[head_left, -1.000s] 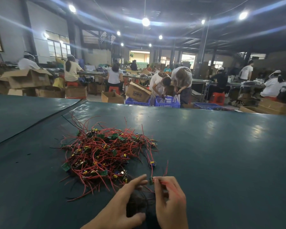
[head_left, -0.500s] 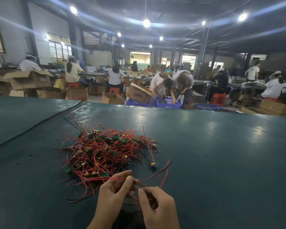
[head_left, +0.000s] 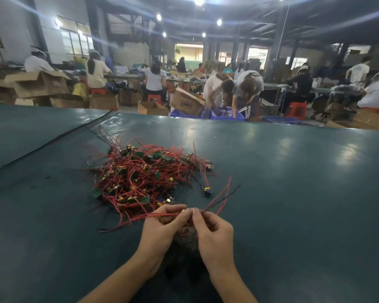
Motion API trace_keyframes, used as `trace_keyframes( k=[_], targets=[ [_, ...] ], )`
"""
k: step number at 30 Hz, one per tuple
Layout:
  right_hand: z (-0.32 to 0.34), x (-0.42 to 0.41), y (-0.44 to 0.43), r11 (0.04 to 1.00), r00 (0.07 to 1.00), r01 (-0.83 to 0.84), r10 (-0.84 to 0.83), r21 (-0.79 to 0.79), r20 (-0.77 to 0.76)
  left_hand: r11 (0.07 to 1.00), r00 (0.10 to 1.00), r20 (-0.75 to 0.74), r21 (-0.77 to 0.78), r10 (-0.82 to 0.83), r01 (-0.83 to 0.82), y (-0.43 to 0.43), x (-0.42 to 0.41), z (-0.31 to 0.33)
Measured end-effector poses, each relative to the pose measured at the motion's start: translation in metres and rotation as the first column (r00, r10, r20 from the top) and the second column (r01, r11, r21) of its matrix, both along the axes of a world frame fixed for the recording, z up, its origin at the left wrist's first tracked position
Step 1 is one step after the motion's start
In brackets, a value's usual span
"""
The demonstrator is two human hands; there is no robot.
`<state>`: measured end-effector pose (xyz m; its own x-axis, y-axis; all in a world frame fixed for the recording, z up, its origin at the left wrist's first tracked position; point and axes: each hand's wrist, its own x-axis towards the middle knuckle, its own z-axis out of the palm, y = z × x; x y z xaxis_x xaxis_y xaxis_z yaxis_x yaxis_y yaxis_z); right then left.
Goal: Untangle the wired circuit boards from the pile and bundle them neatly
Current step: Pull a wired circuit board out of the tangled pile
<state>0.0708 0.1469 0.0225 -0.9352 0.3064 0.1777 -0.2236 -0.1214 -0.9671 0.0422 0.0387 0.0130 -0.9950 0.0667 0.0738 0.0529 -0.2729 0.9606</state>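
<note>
A tangled pile of small green circuit boards with red and black wires (head_left: 144, 176) lies on the dark green table (head_left: 293, 193), just beyond my hands. My left hand (head_left: 162, 228) and my right hand (head_left: 212, 232) meet fingertip to fingertip at the near edge of the pile. Between them they pinch one wired board with a yellow part (head_left: 183, 211). Its red and black wires (head_left: 222, 196) stick out up and to the right, and more red leads trail left from my left hand. A single loose board (head_left: 207, 190) lies right of the pile.
A seam runs diagonally across the table cover at the left (head_left: 53, 141). Beyond the far table edge stand blue crates (head_left: 228, 113), cardboard boxes (head_left: 186, 101), red stools and several people working at other tables.
My hands have come together and lifted slightly off the table. They now hold the wired board taut between the fingertips, and its wire ends have swung up to the right.
</note>
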Motion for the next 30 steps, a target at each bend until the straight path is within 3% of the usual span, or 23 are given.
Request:
trace_keyframes(
  k=[5, 9, 18, 30],
  targets=[
    [0.000, 0.005, 0.007, 0.997, 0.992, 0.016, -0.006, -0.081, 0.122, 0.997, 0.999, 0.045, 0.066, -0.030, 0.027, -0.001, 0.003, 0.004],
    [0.001, 0.000, 0.018, 0.969, 0.972, 0.123, -0.075, -0.213, 0.221, 0.994, 0.998, 0.062, 0.111, -0.029, 0.022, -0.004, 0.001, 0.007],
    [0.012, -0.005, 0.052, 0.871, 0.945, 0.292, -0.199, -0.395, 0.261, 0.990, 0.999, 0.005, 0.132, -0.040, 0.039, -0.006, 0.001, 0.013],
    [0.015, -0.005, 0.051, 0.821, 0.945, 0.311, -0.211, -0.479, 0.251, 0.961, 0.992, 0.120, 0.277, -0.024, -0.010, 0.000, 0.005, 0.016]
  ],
)
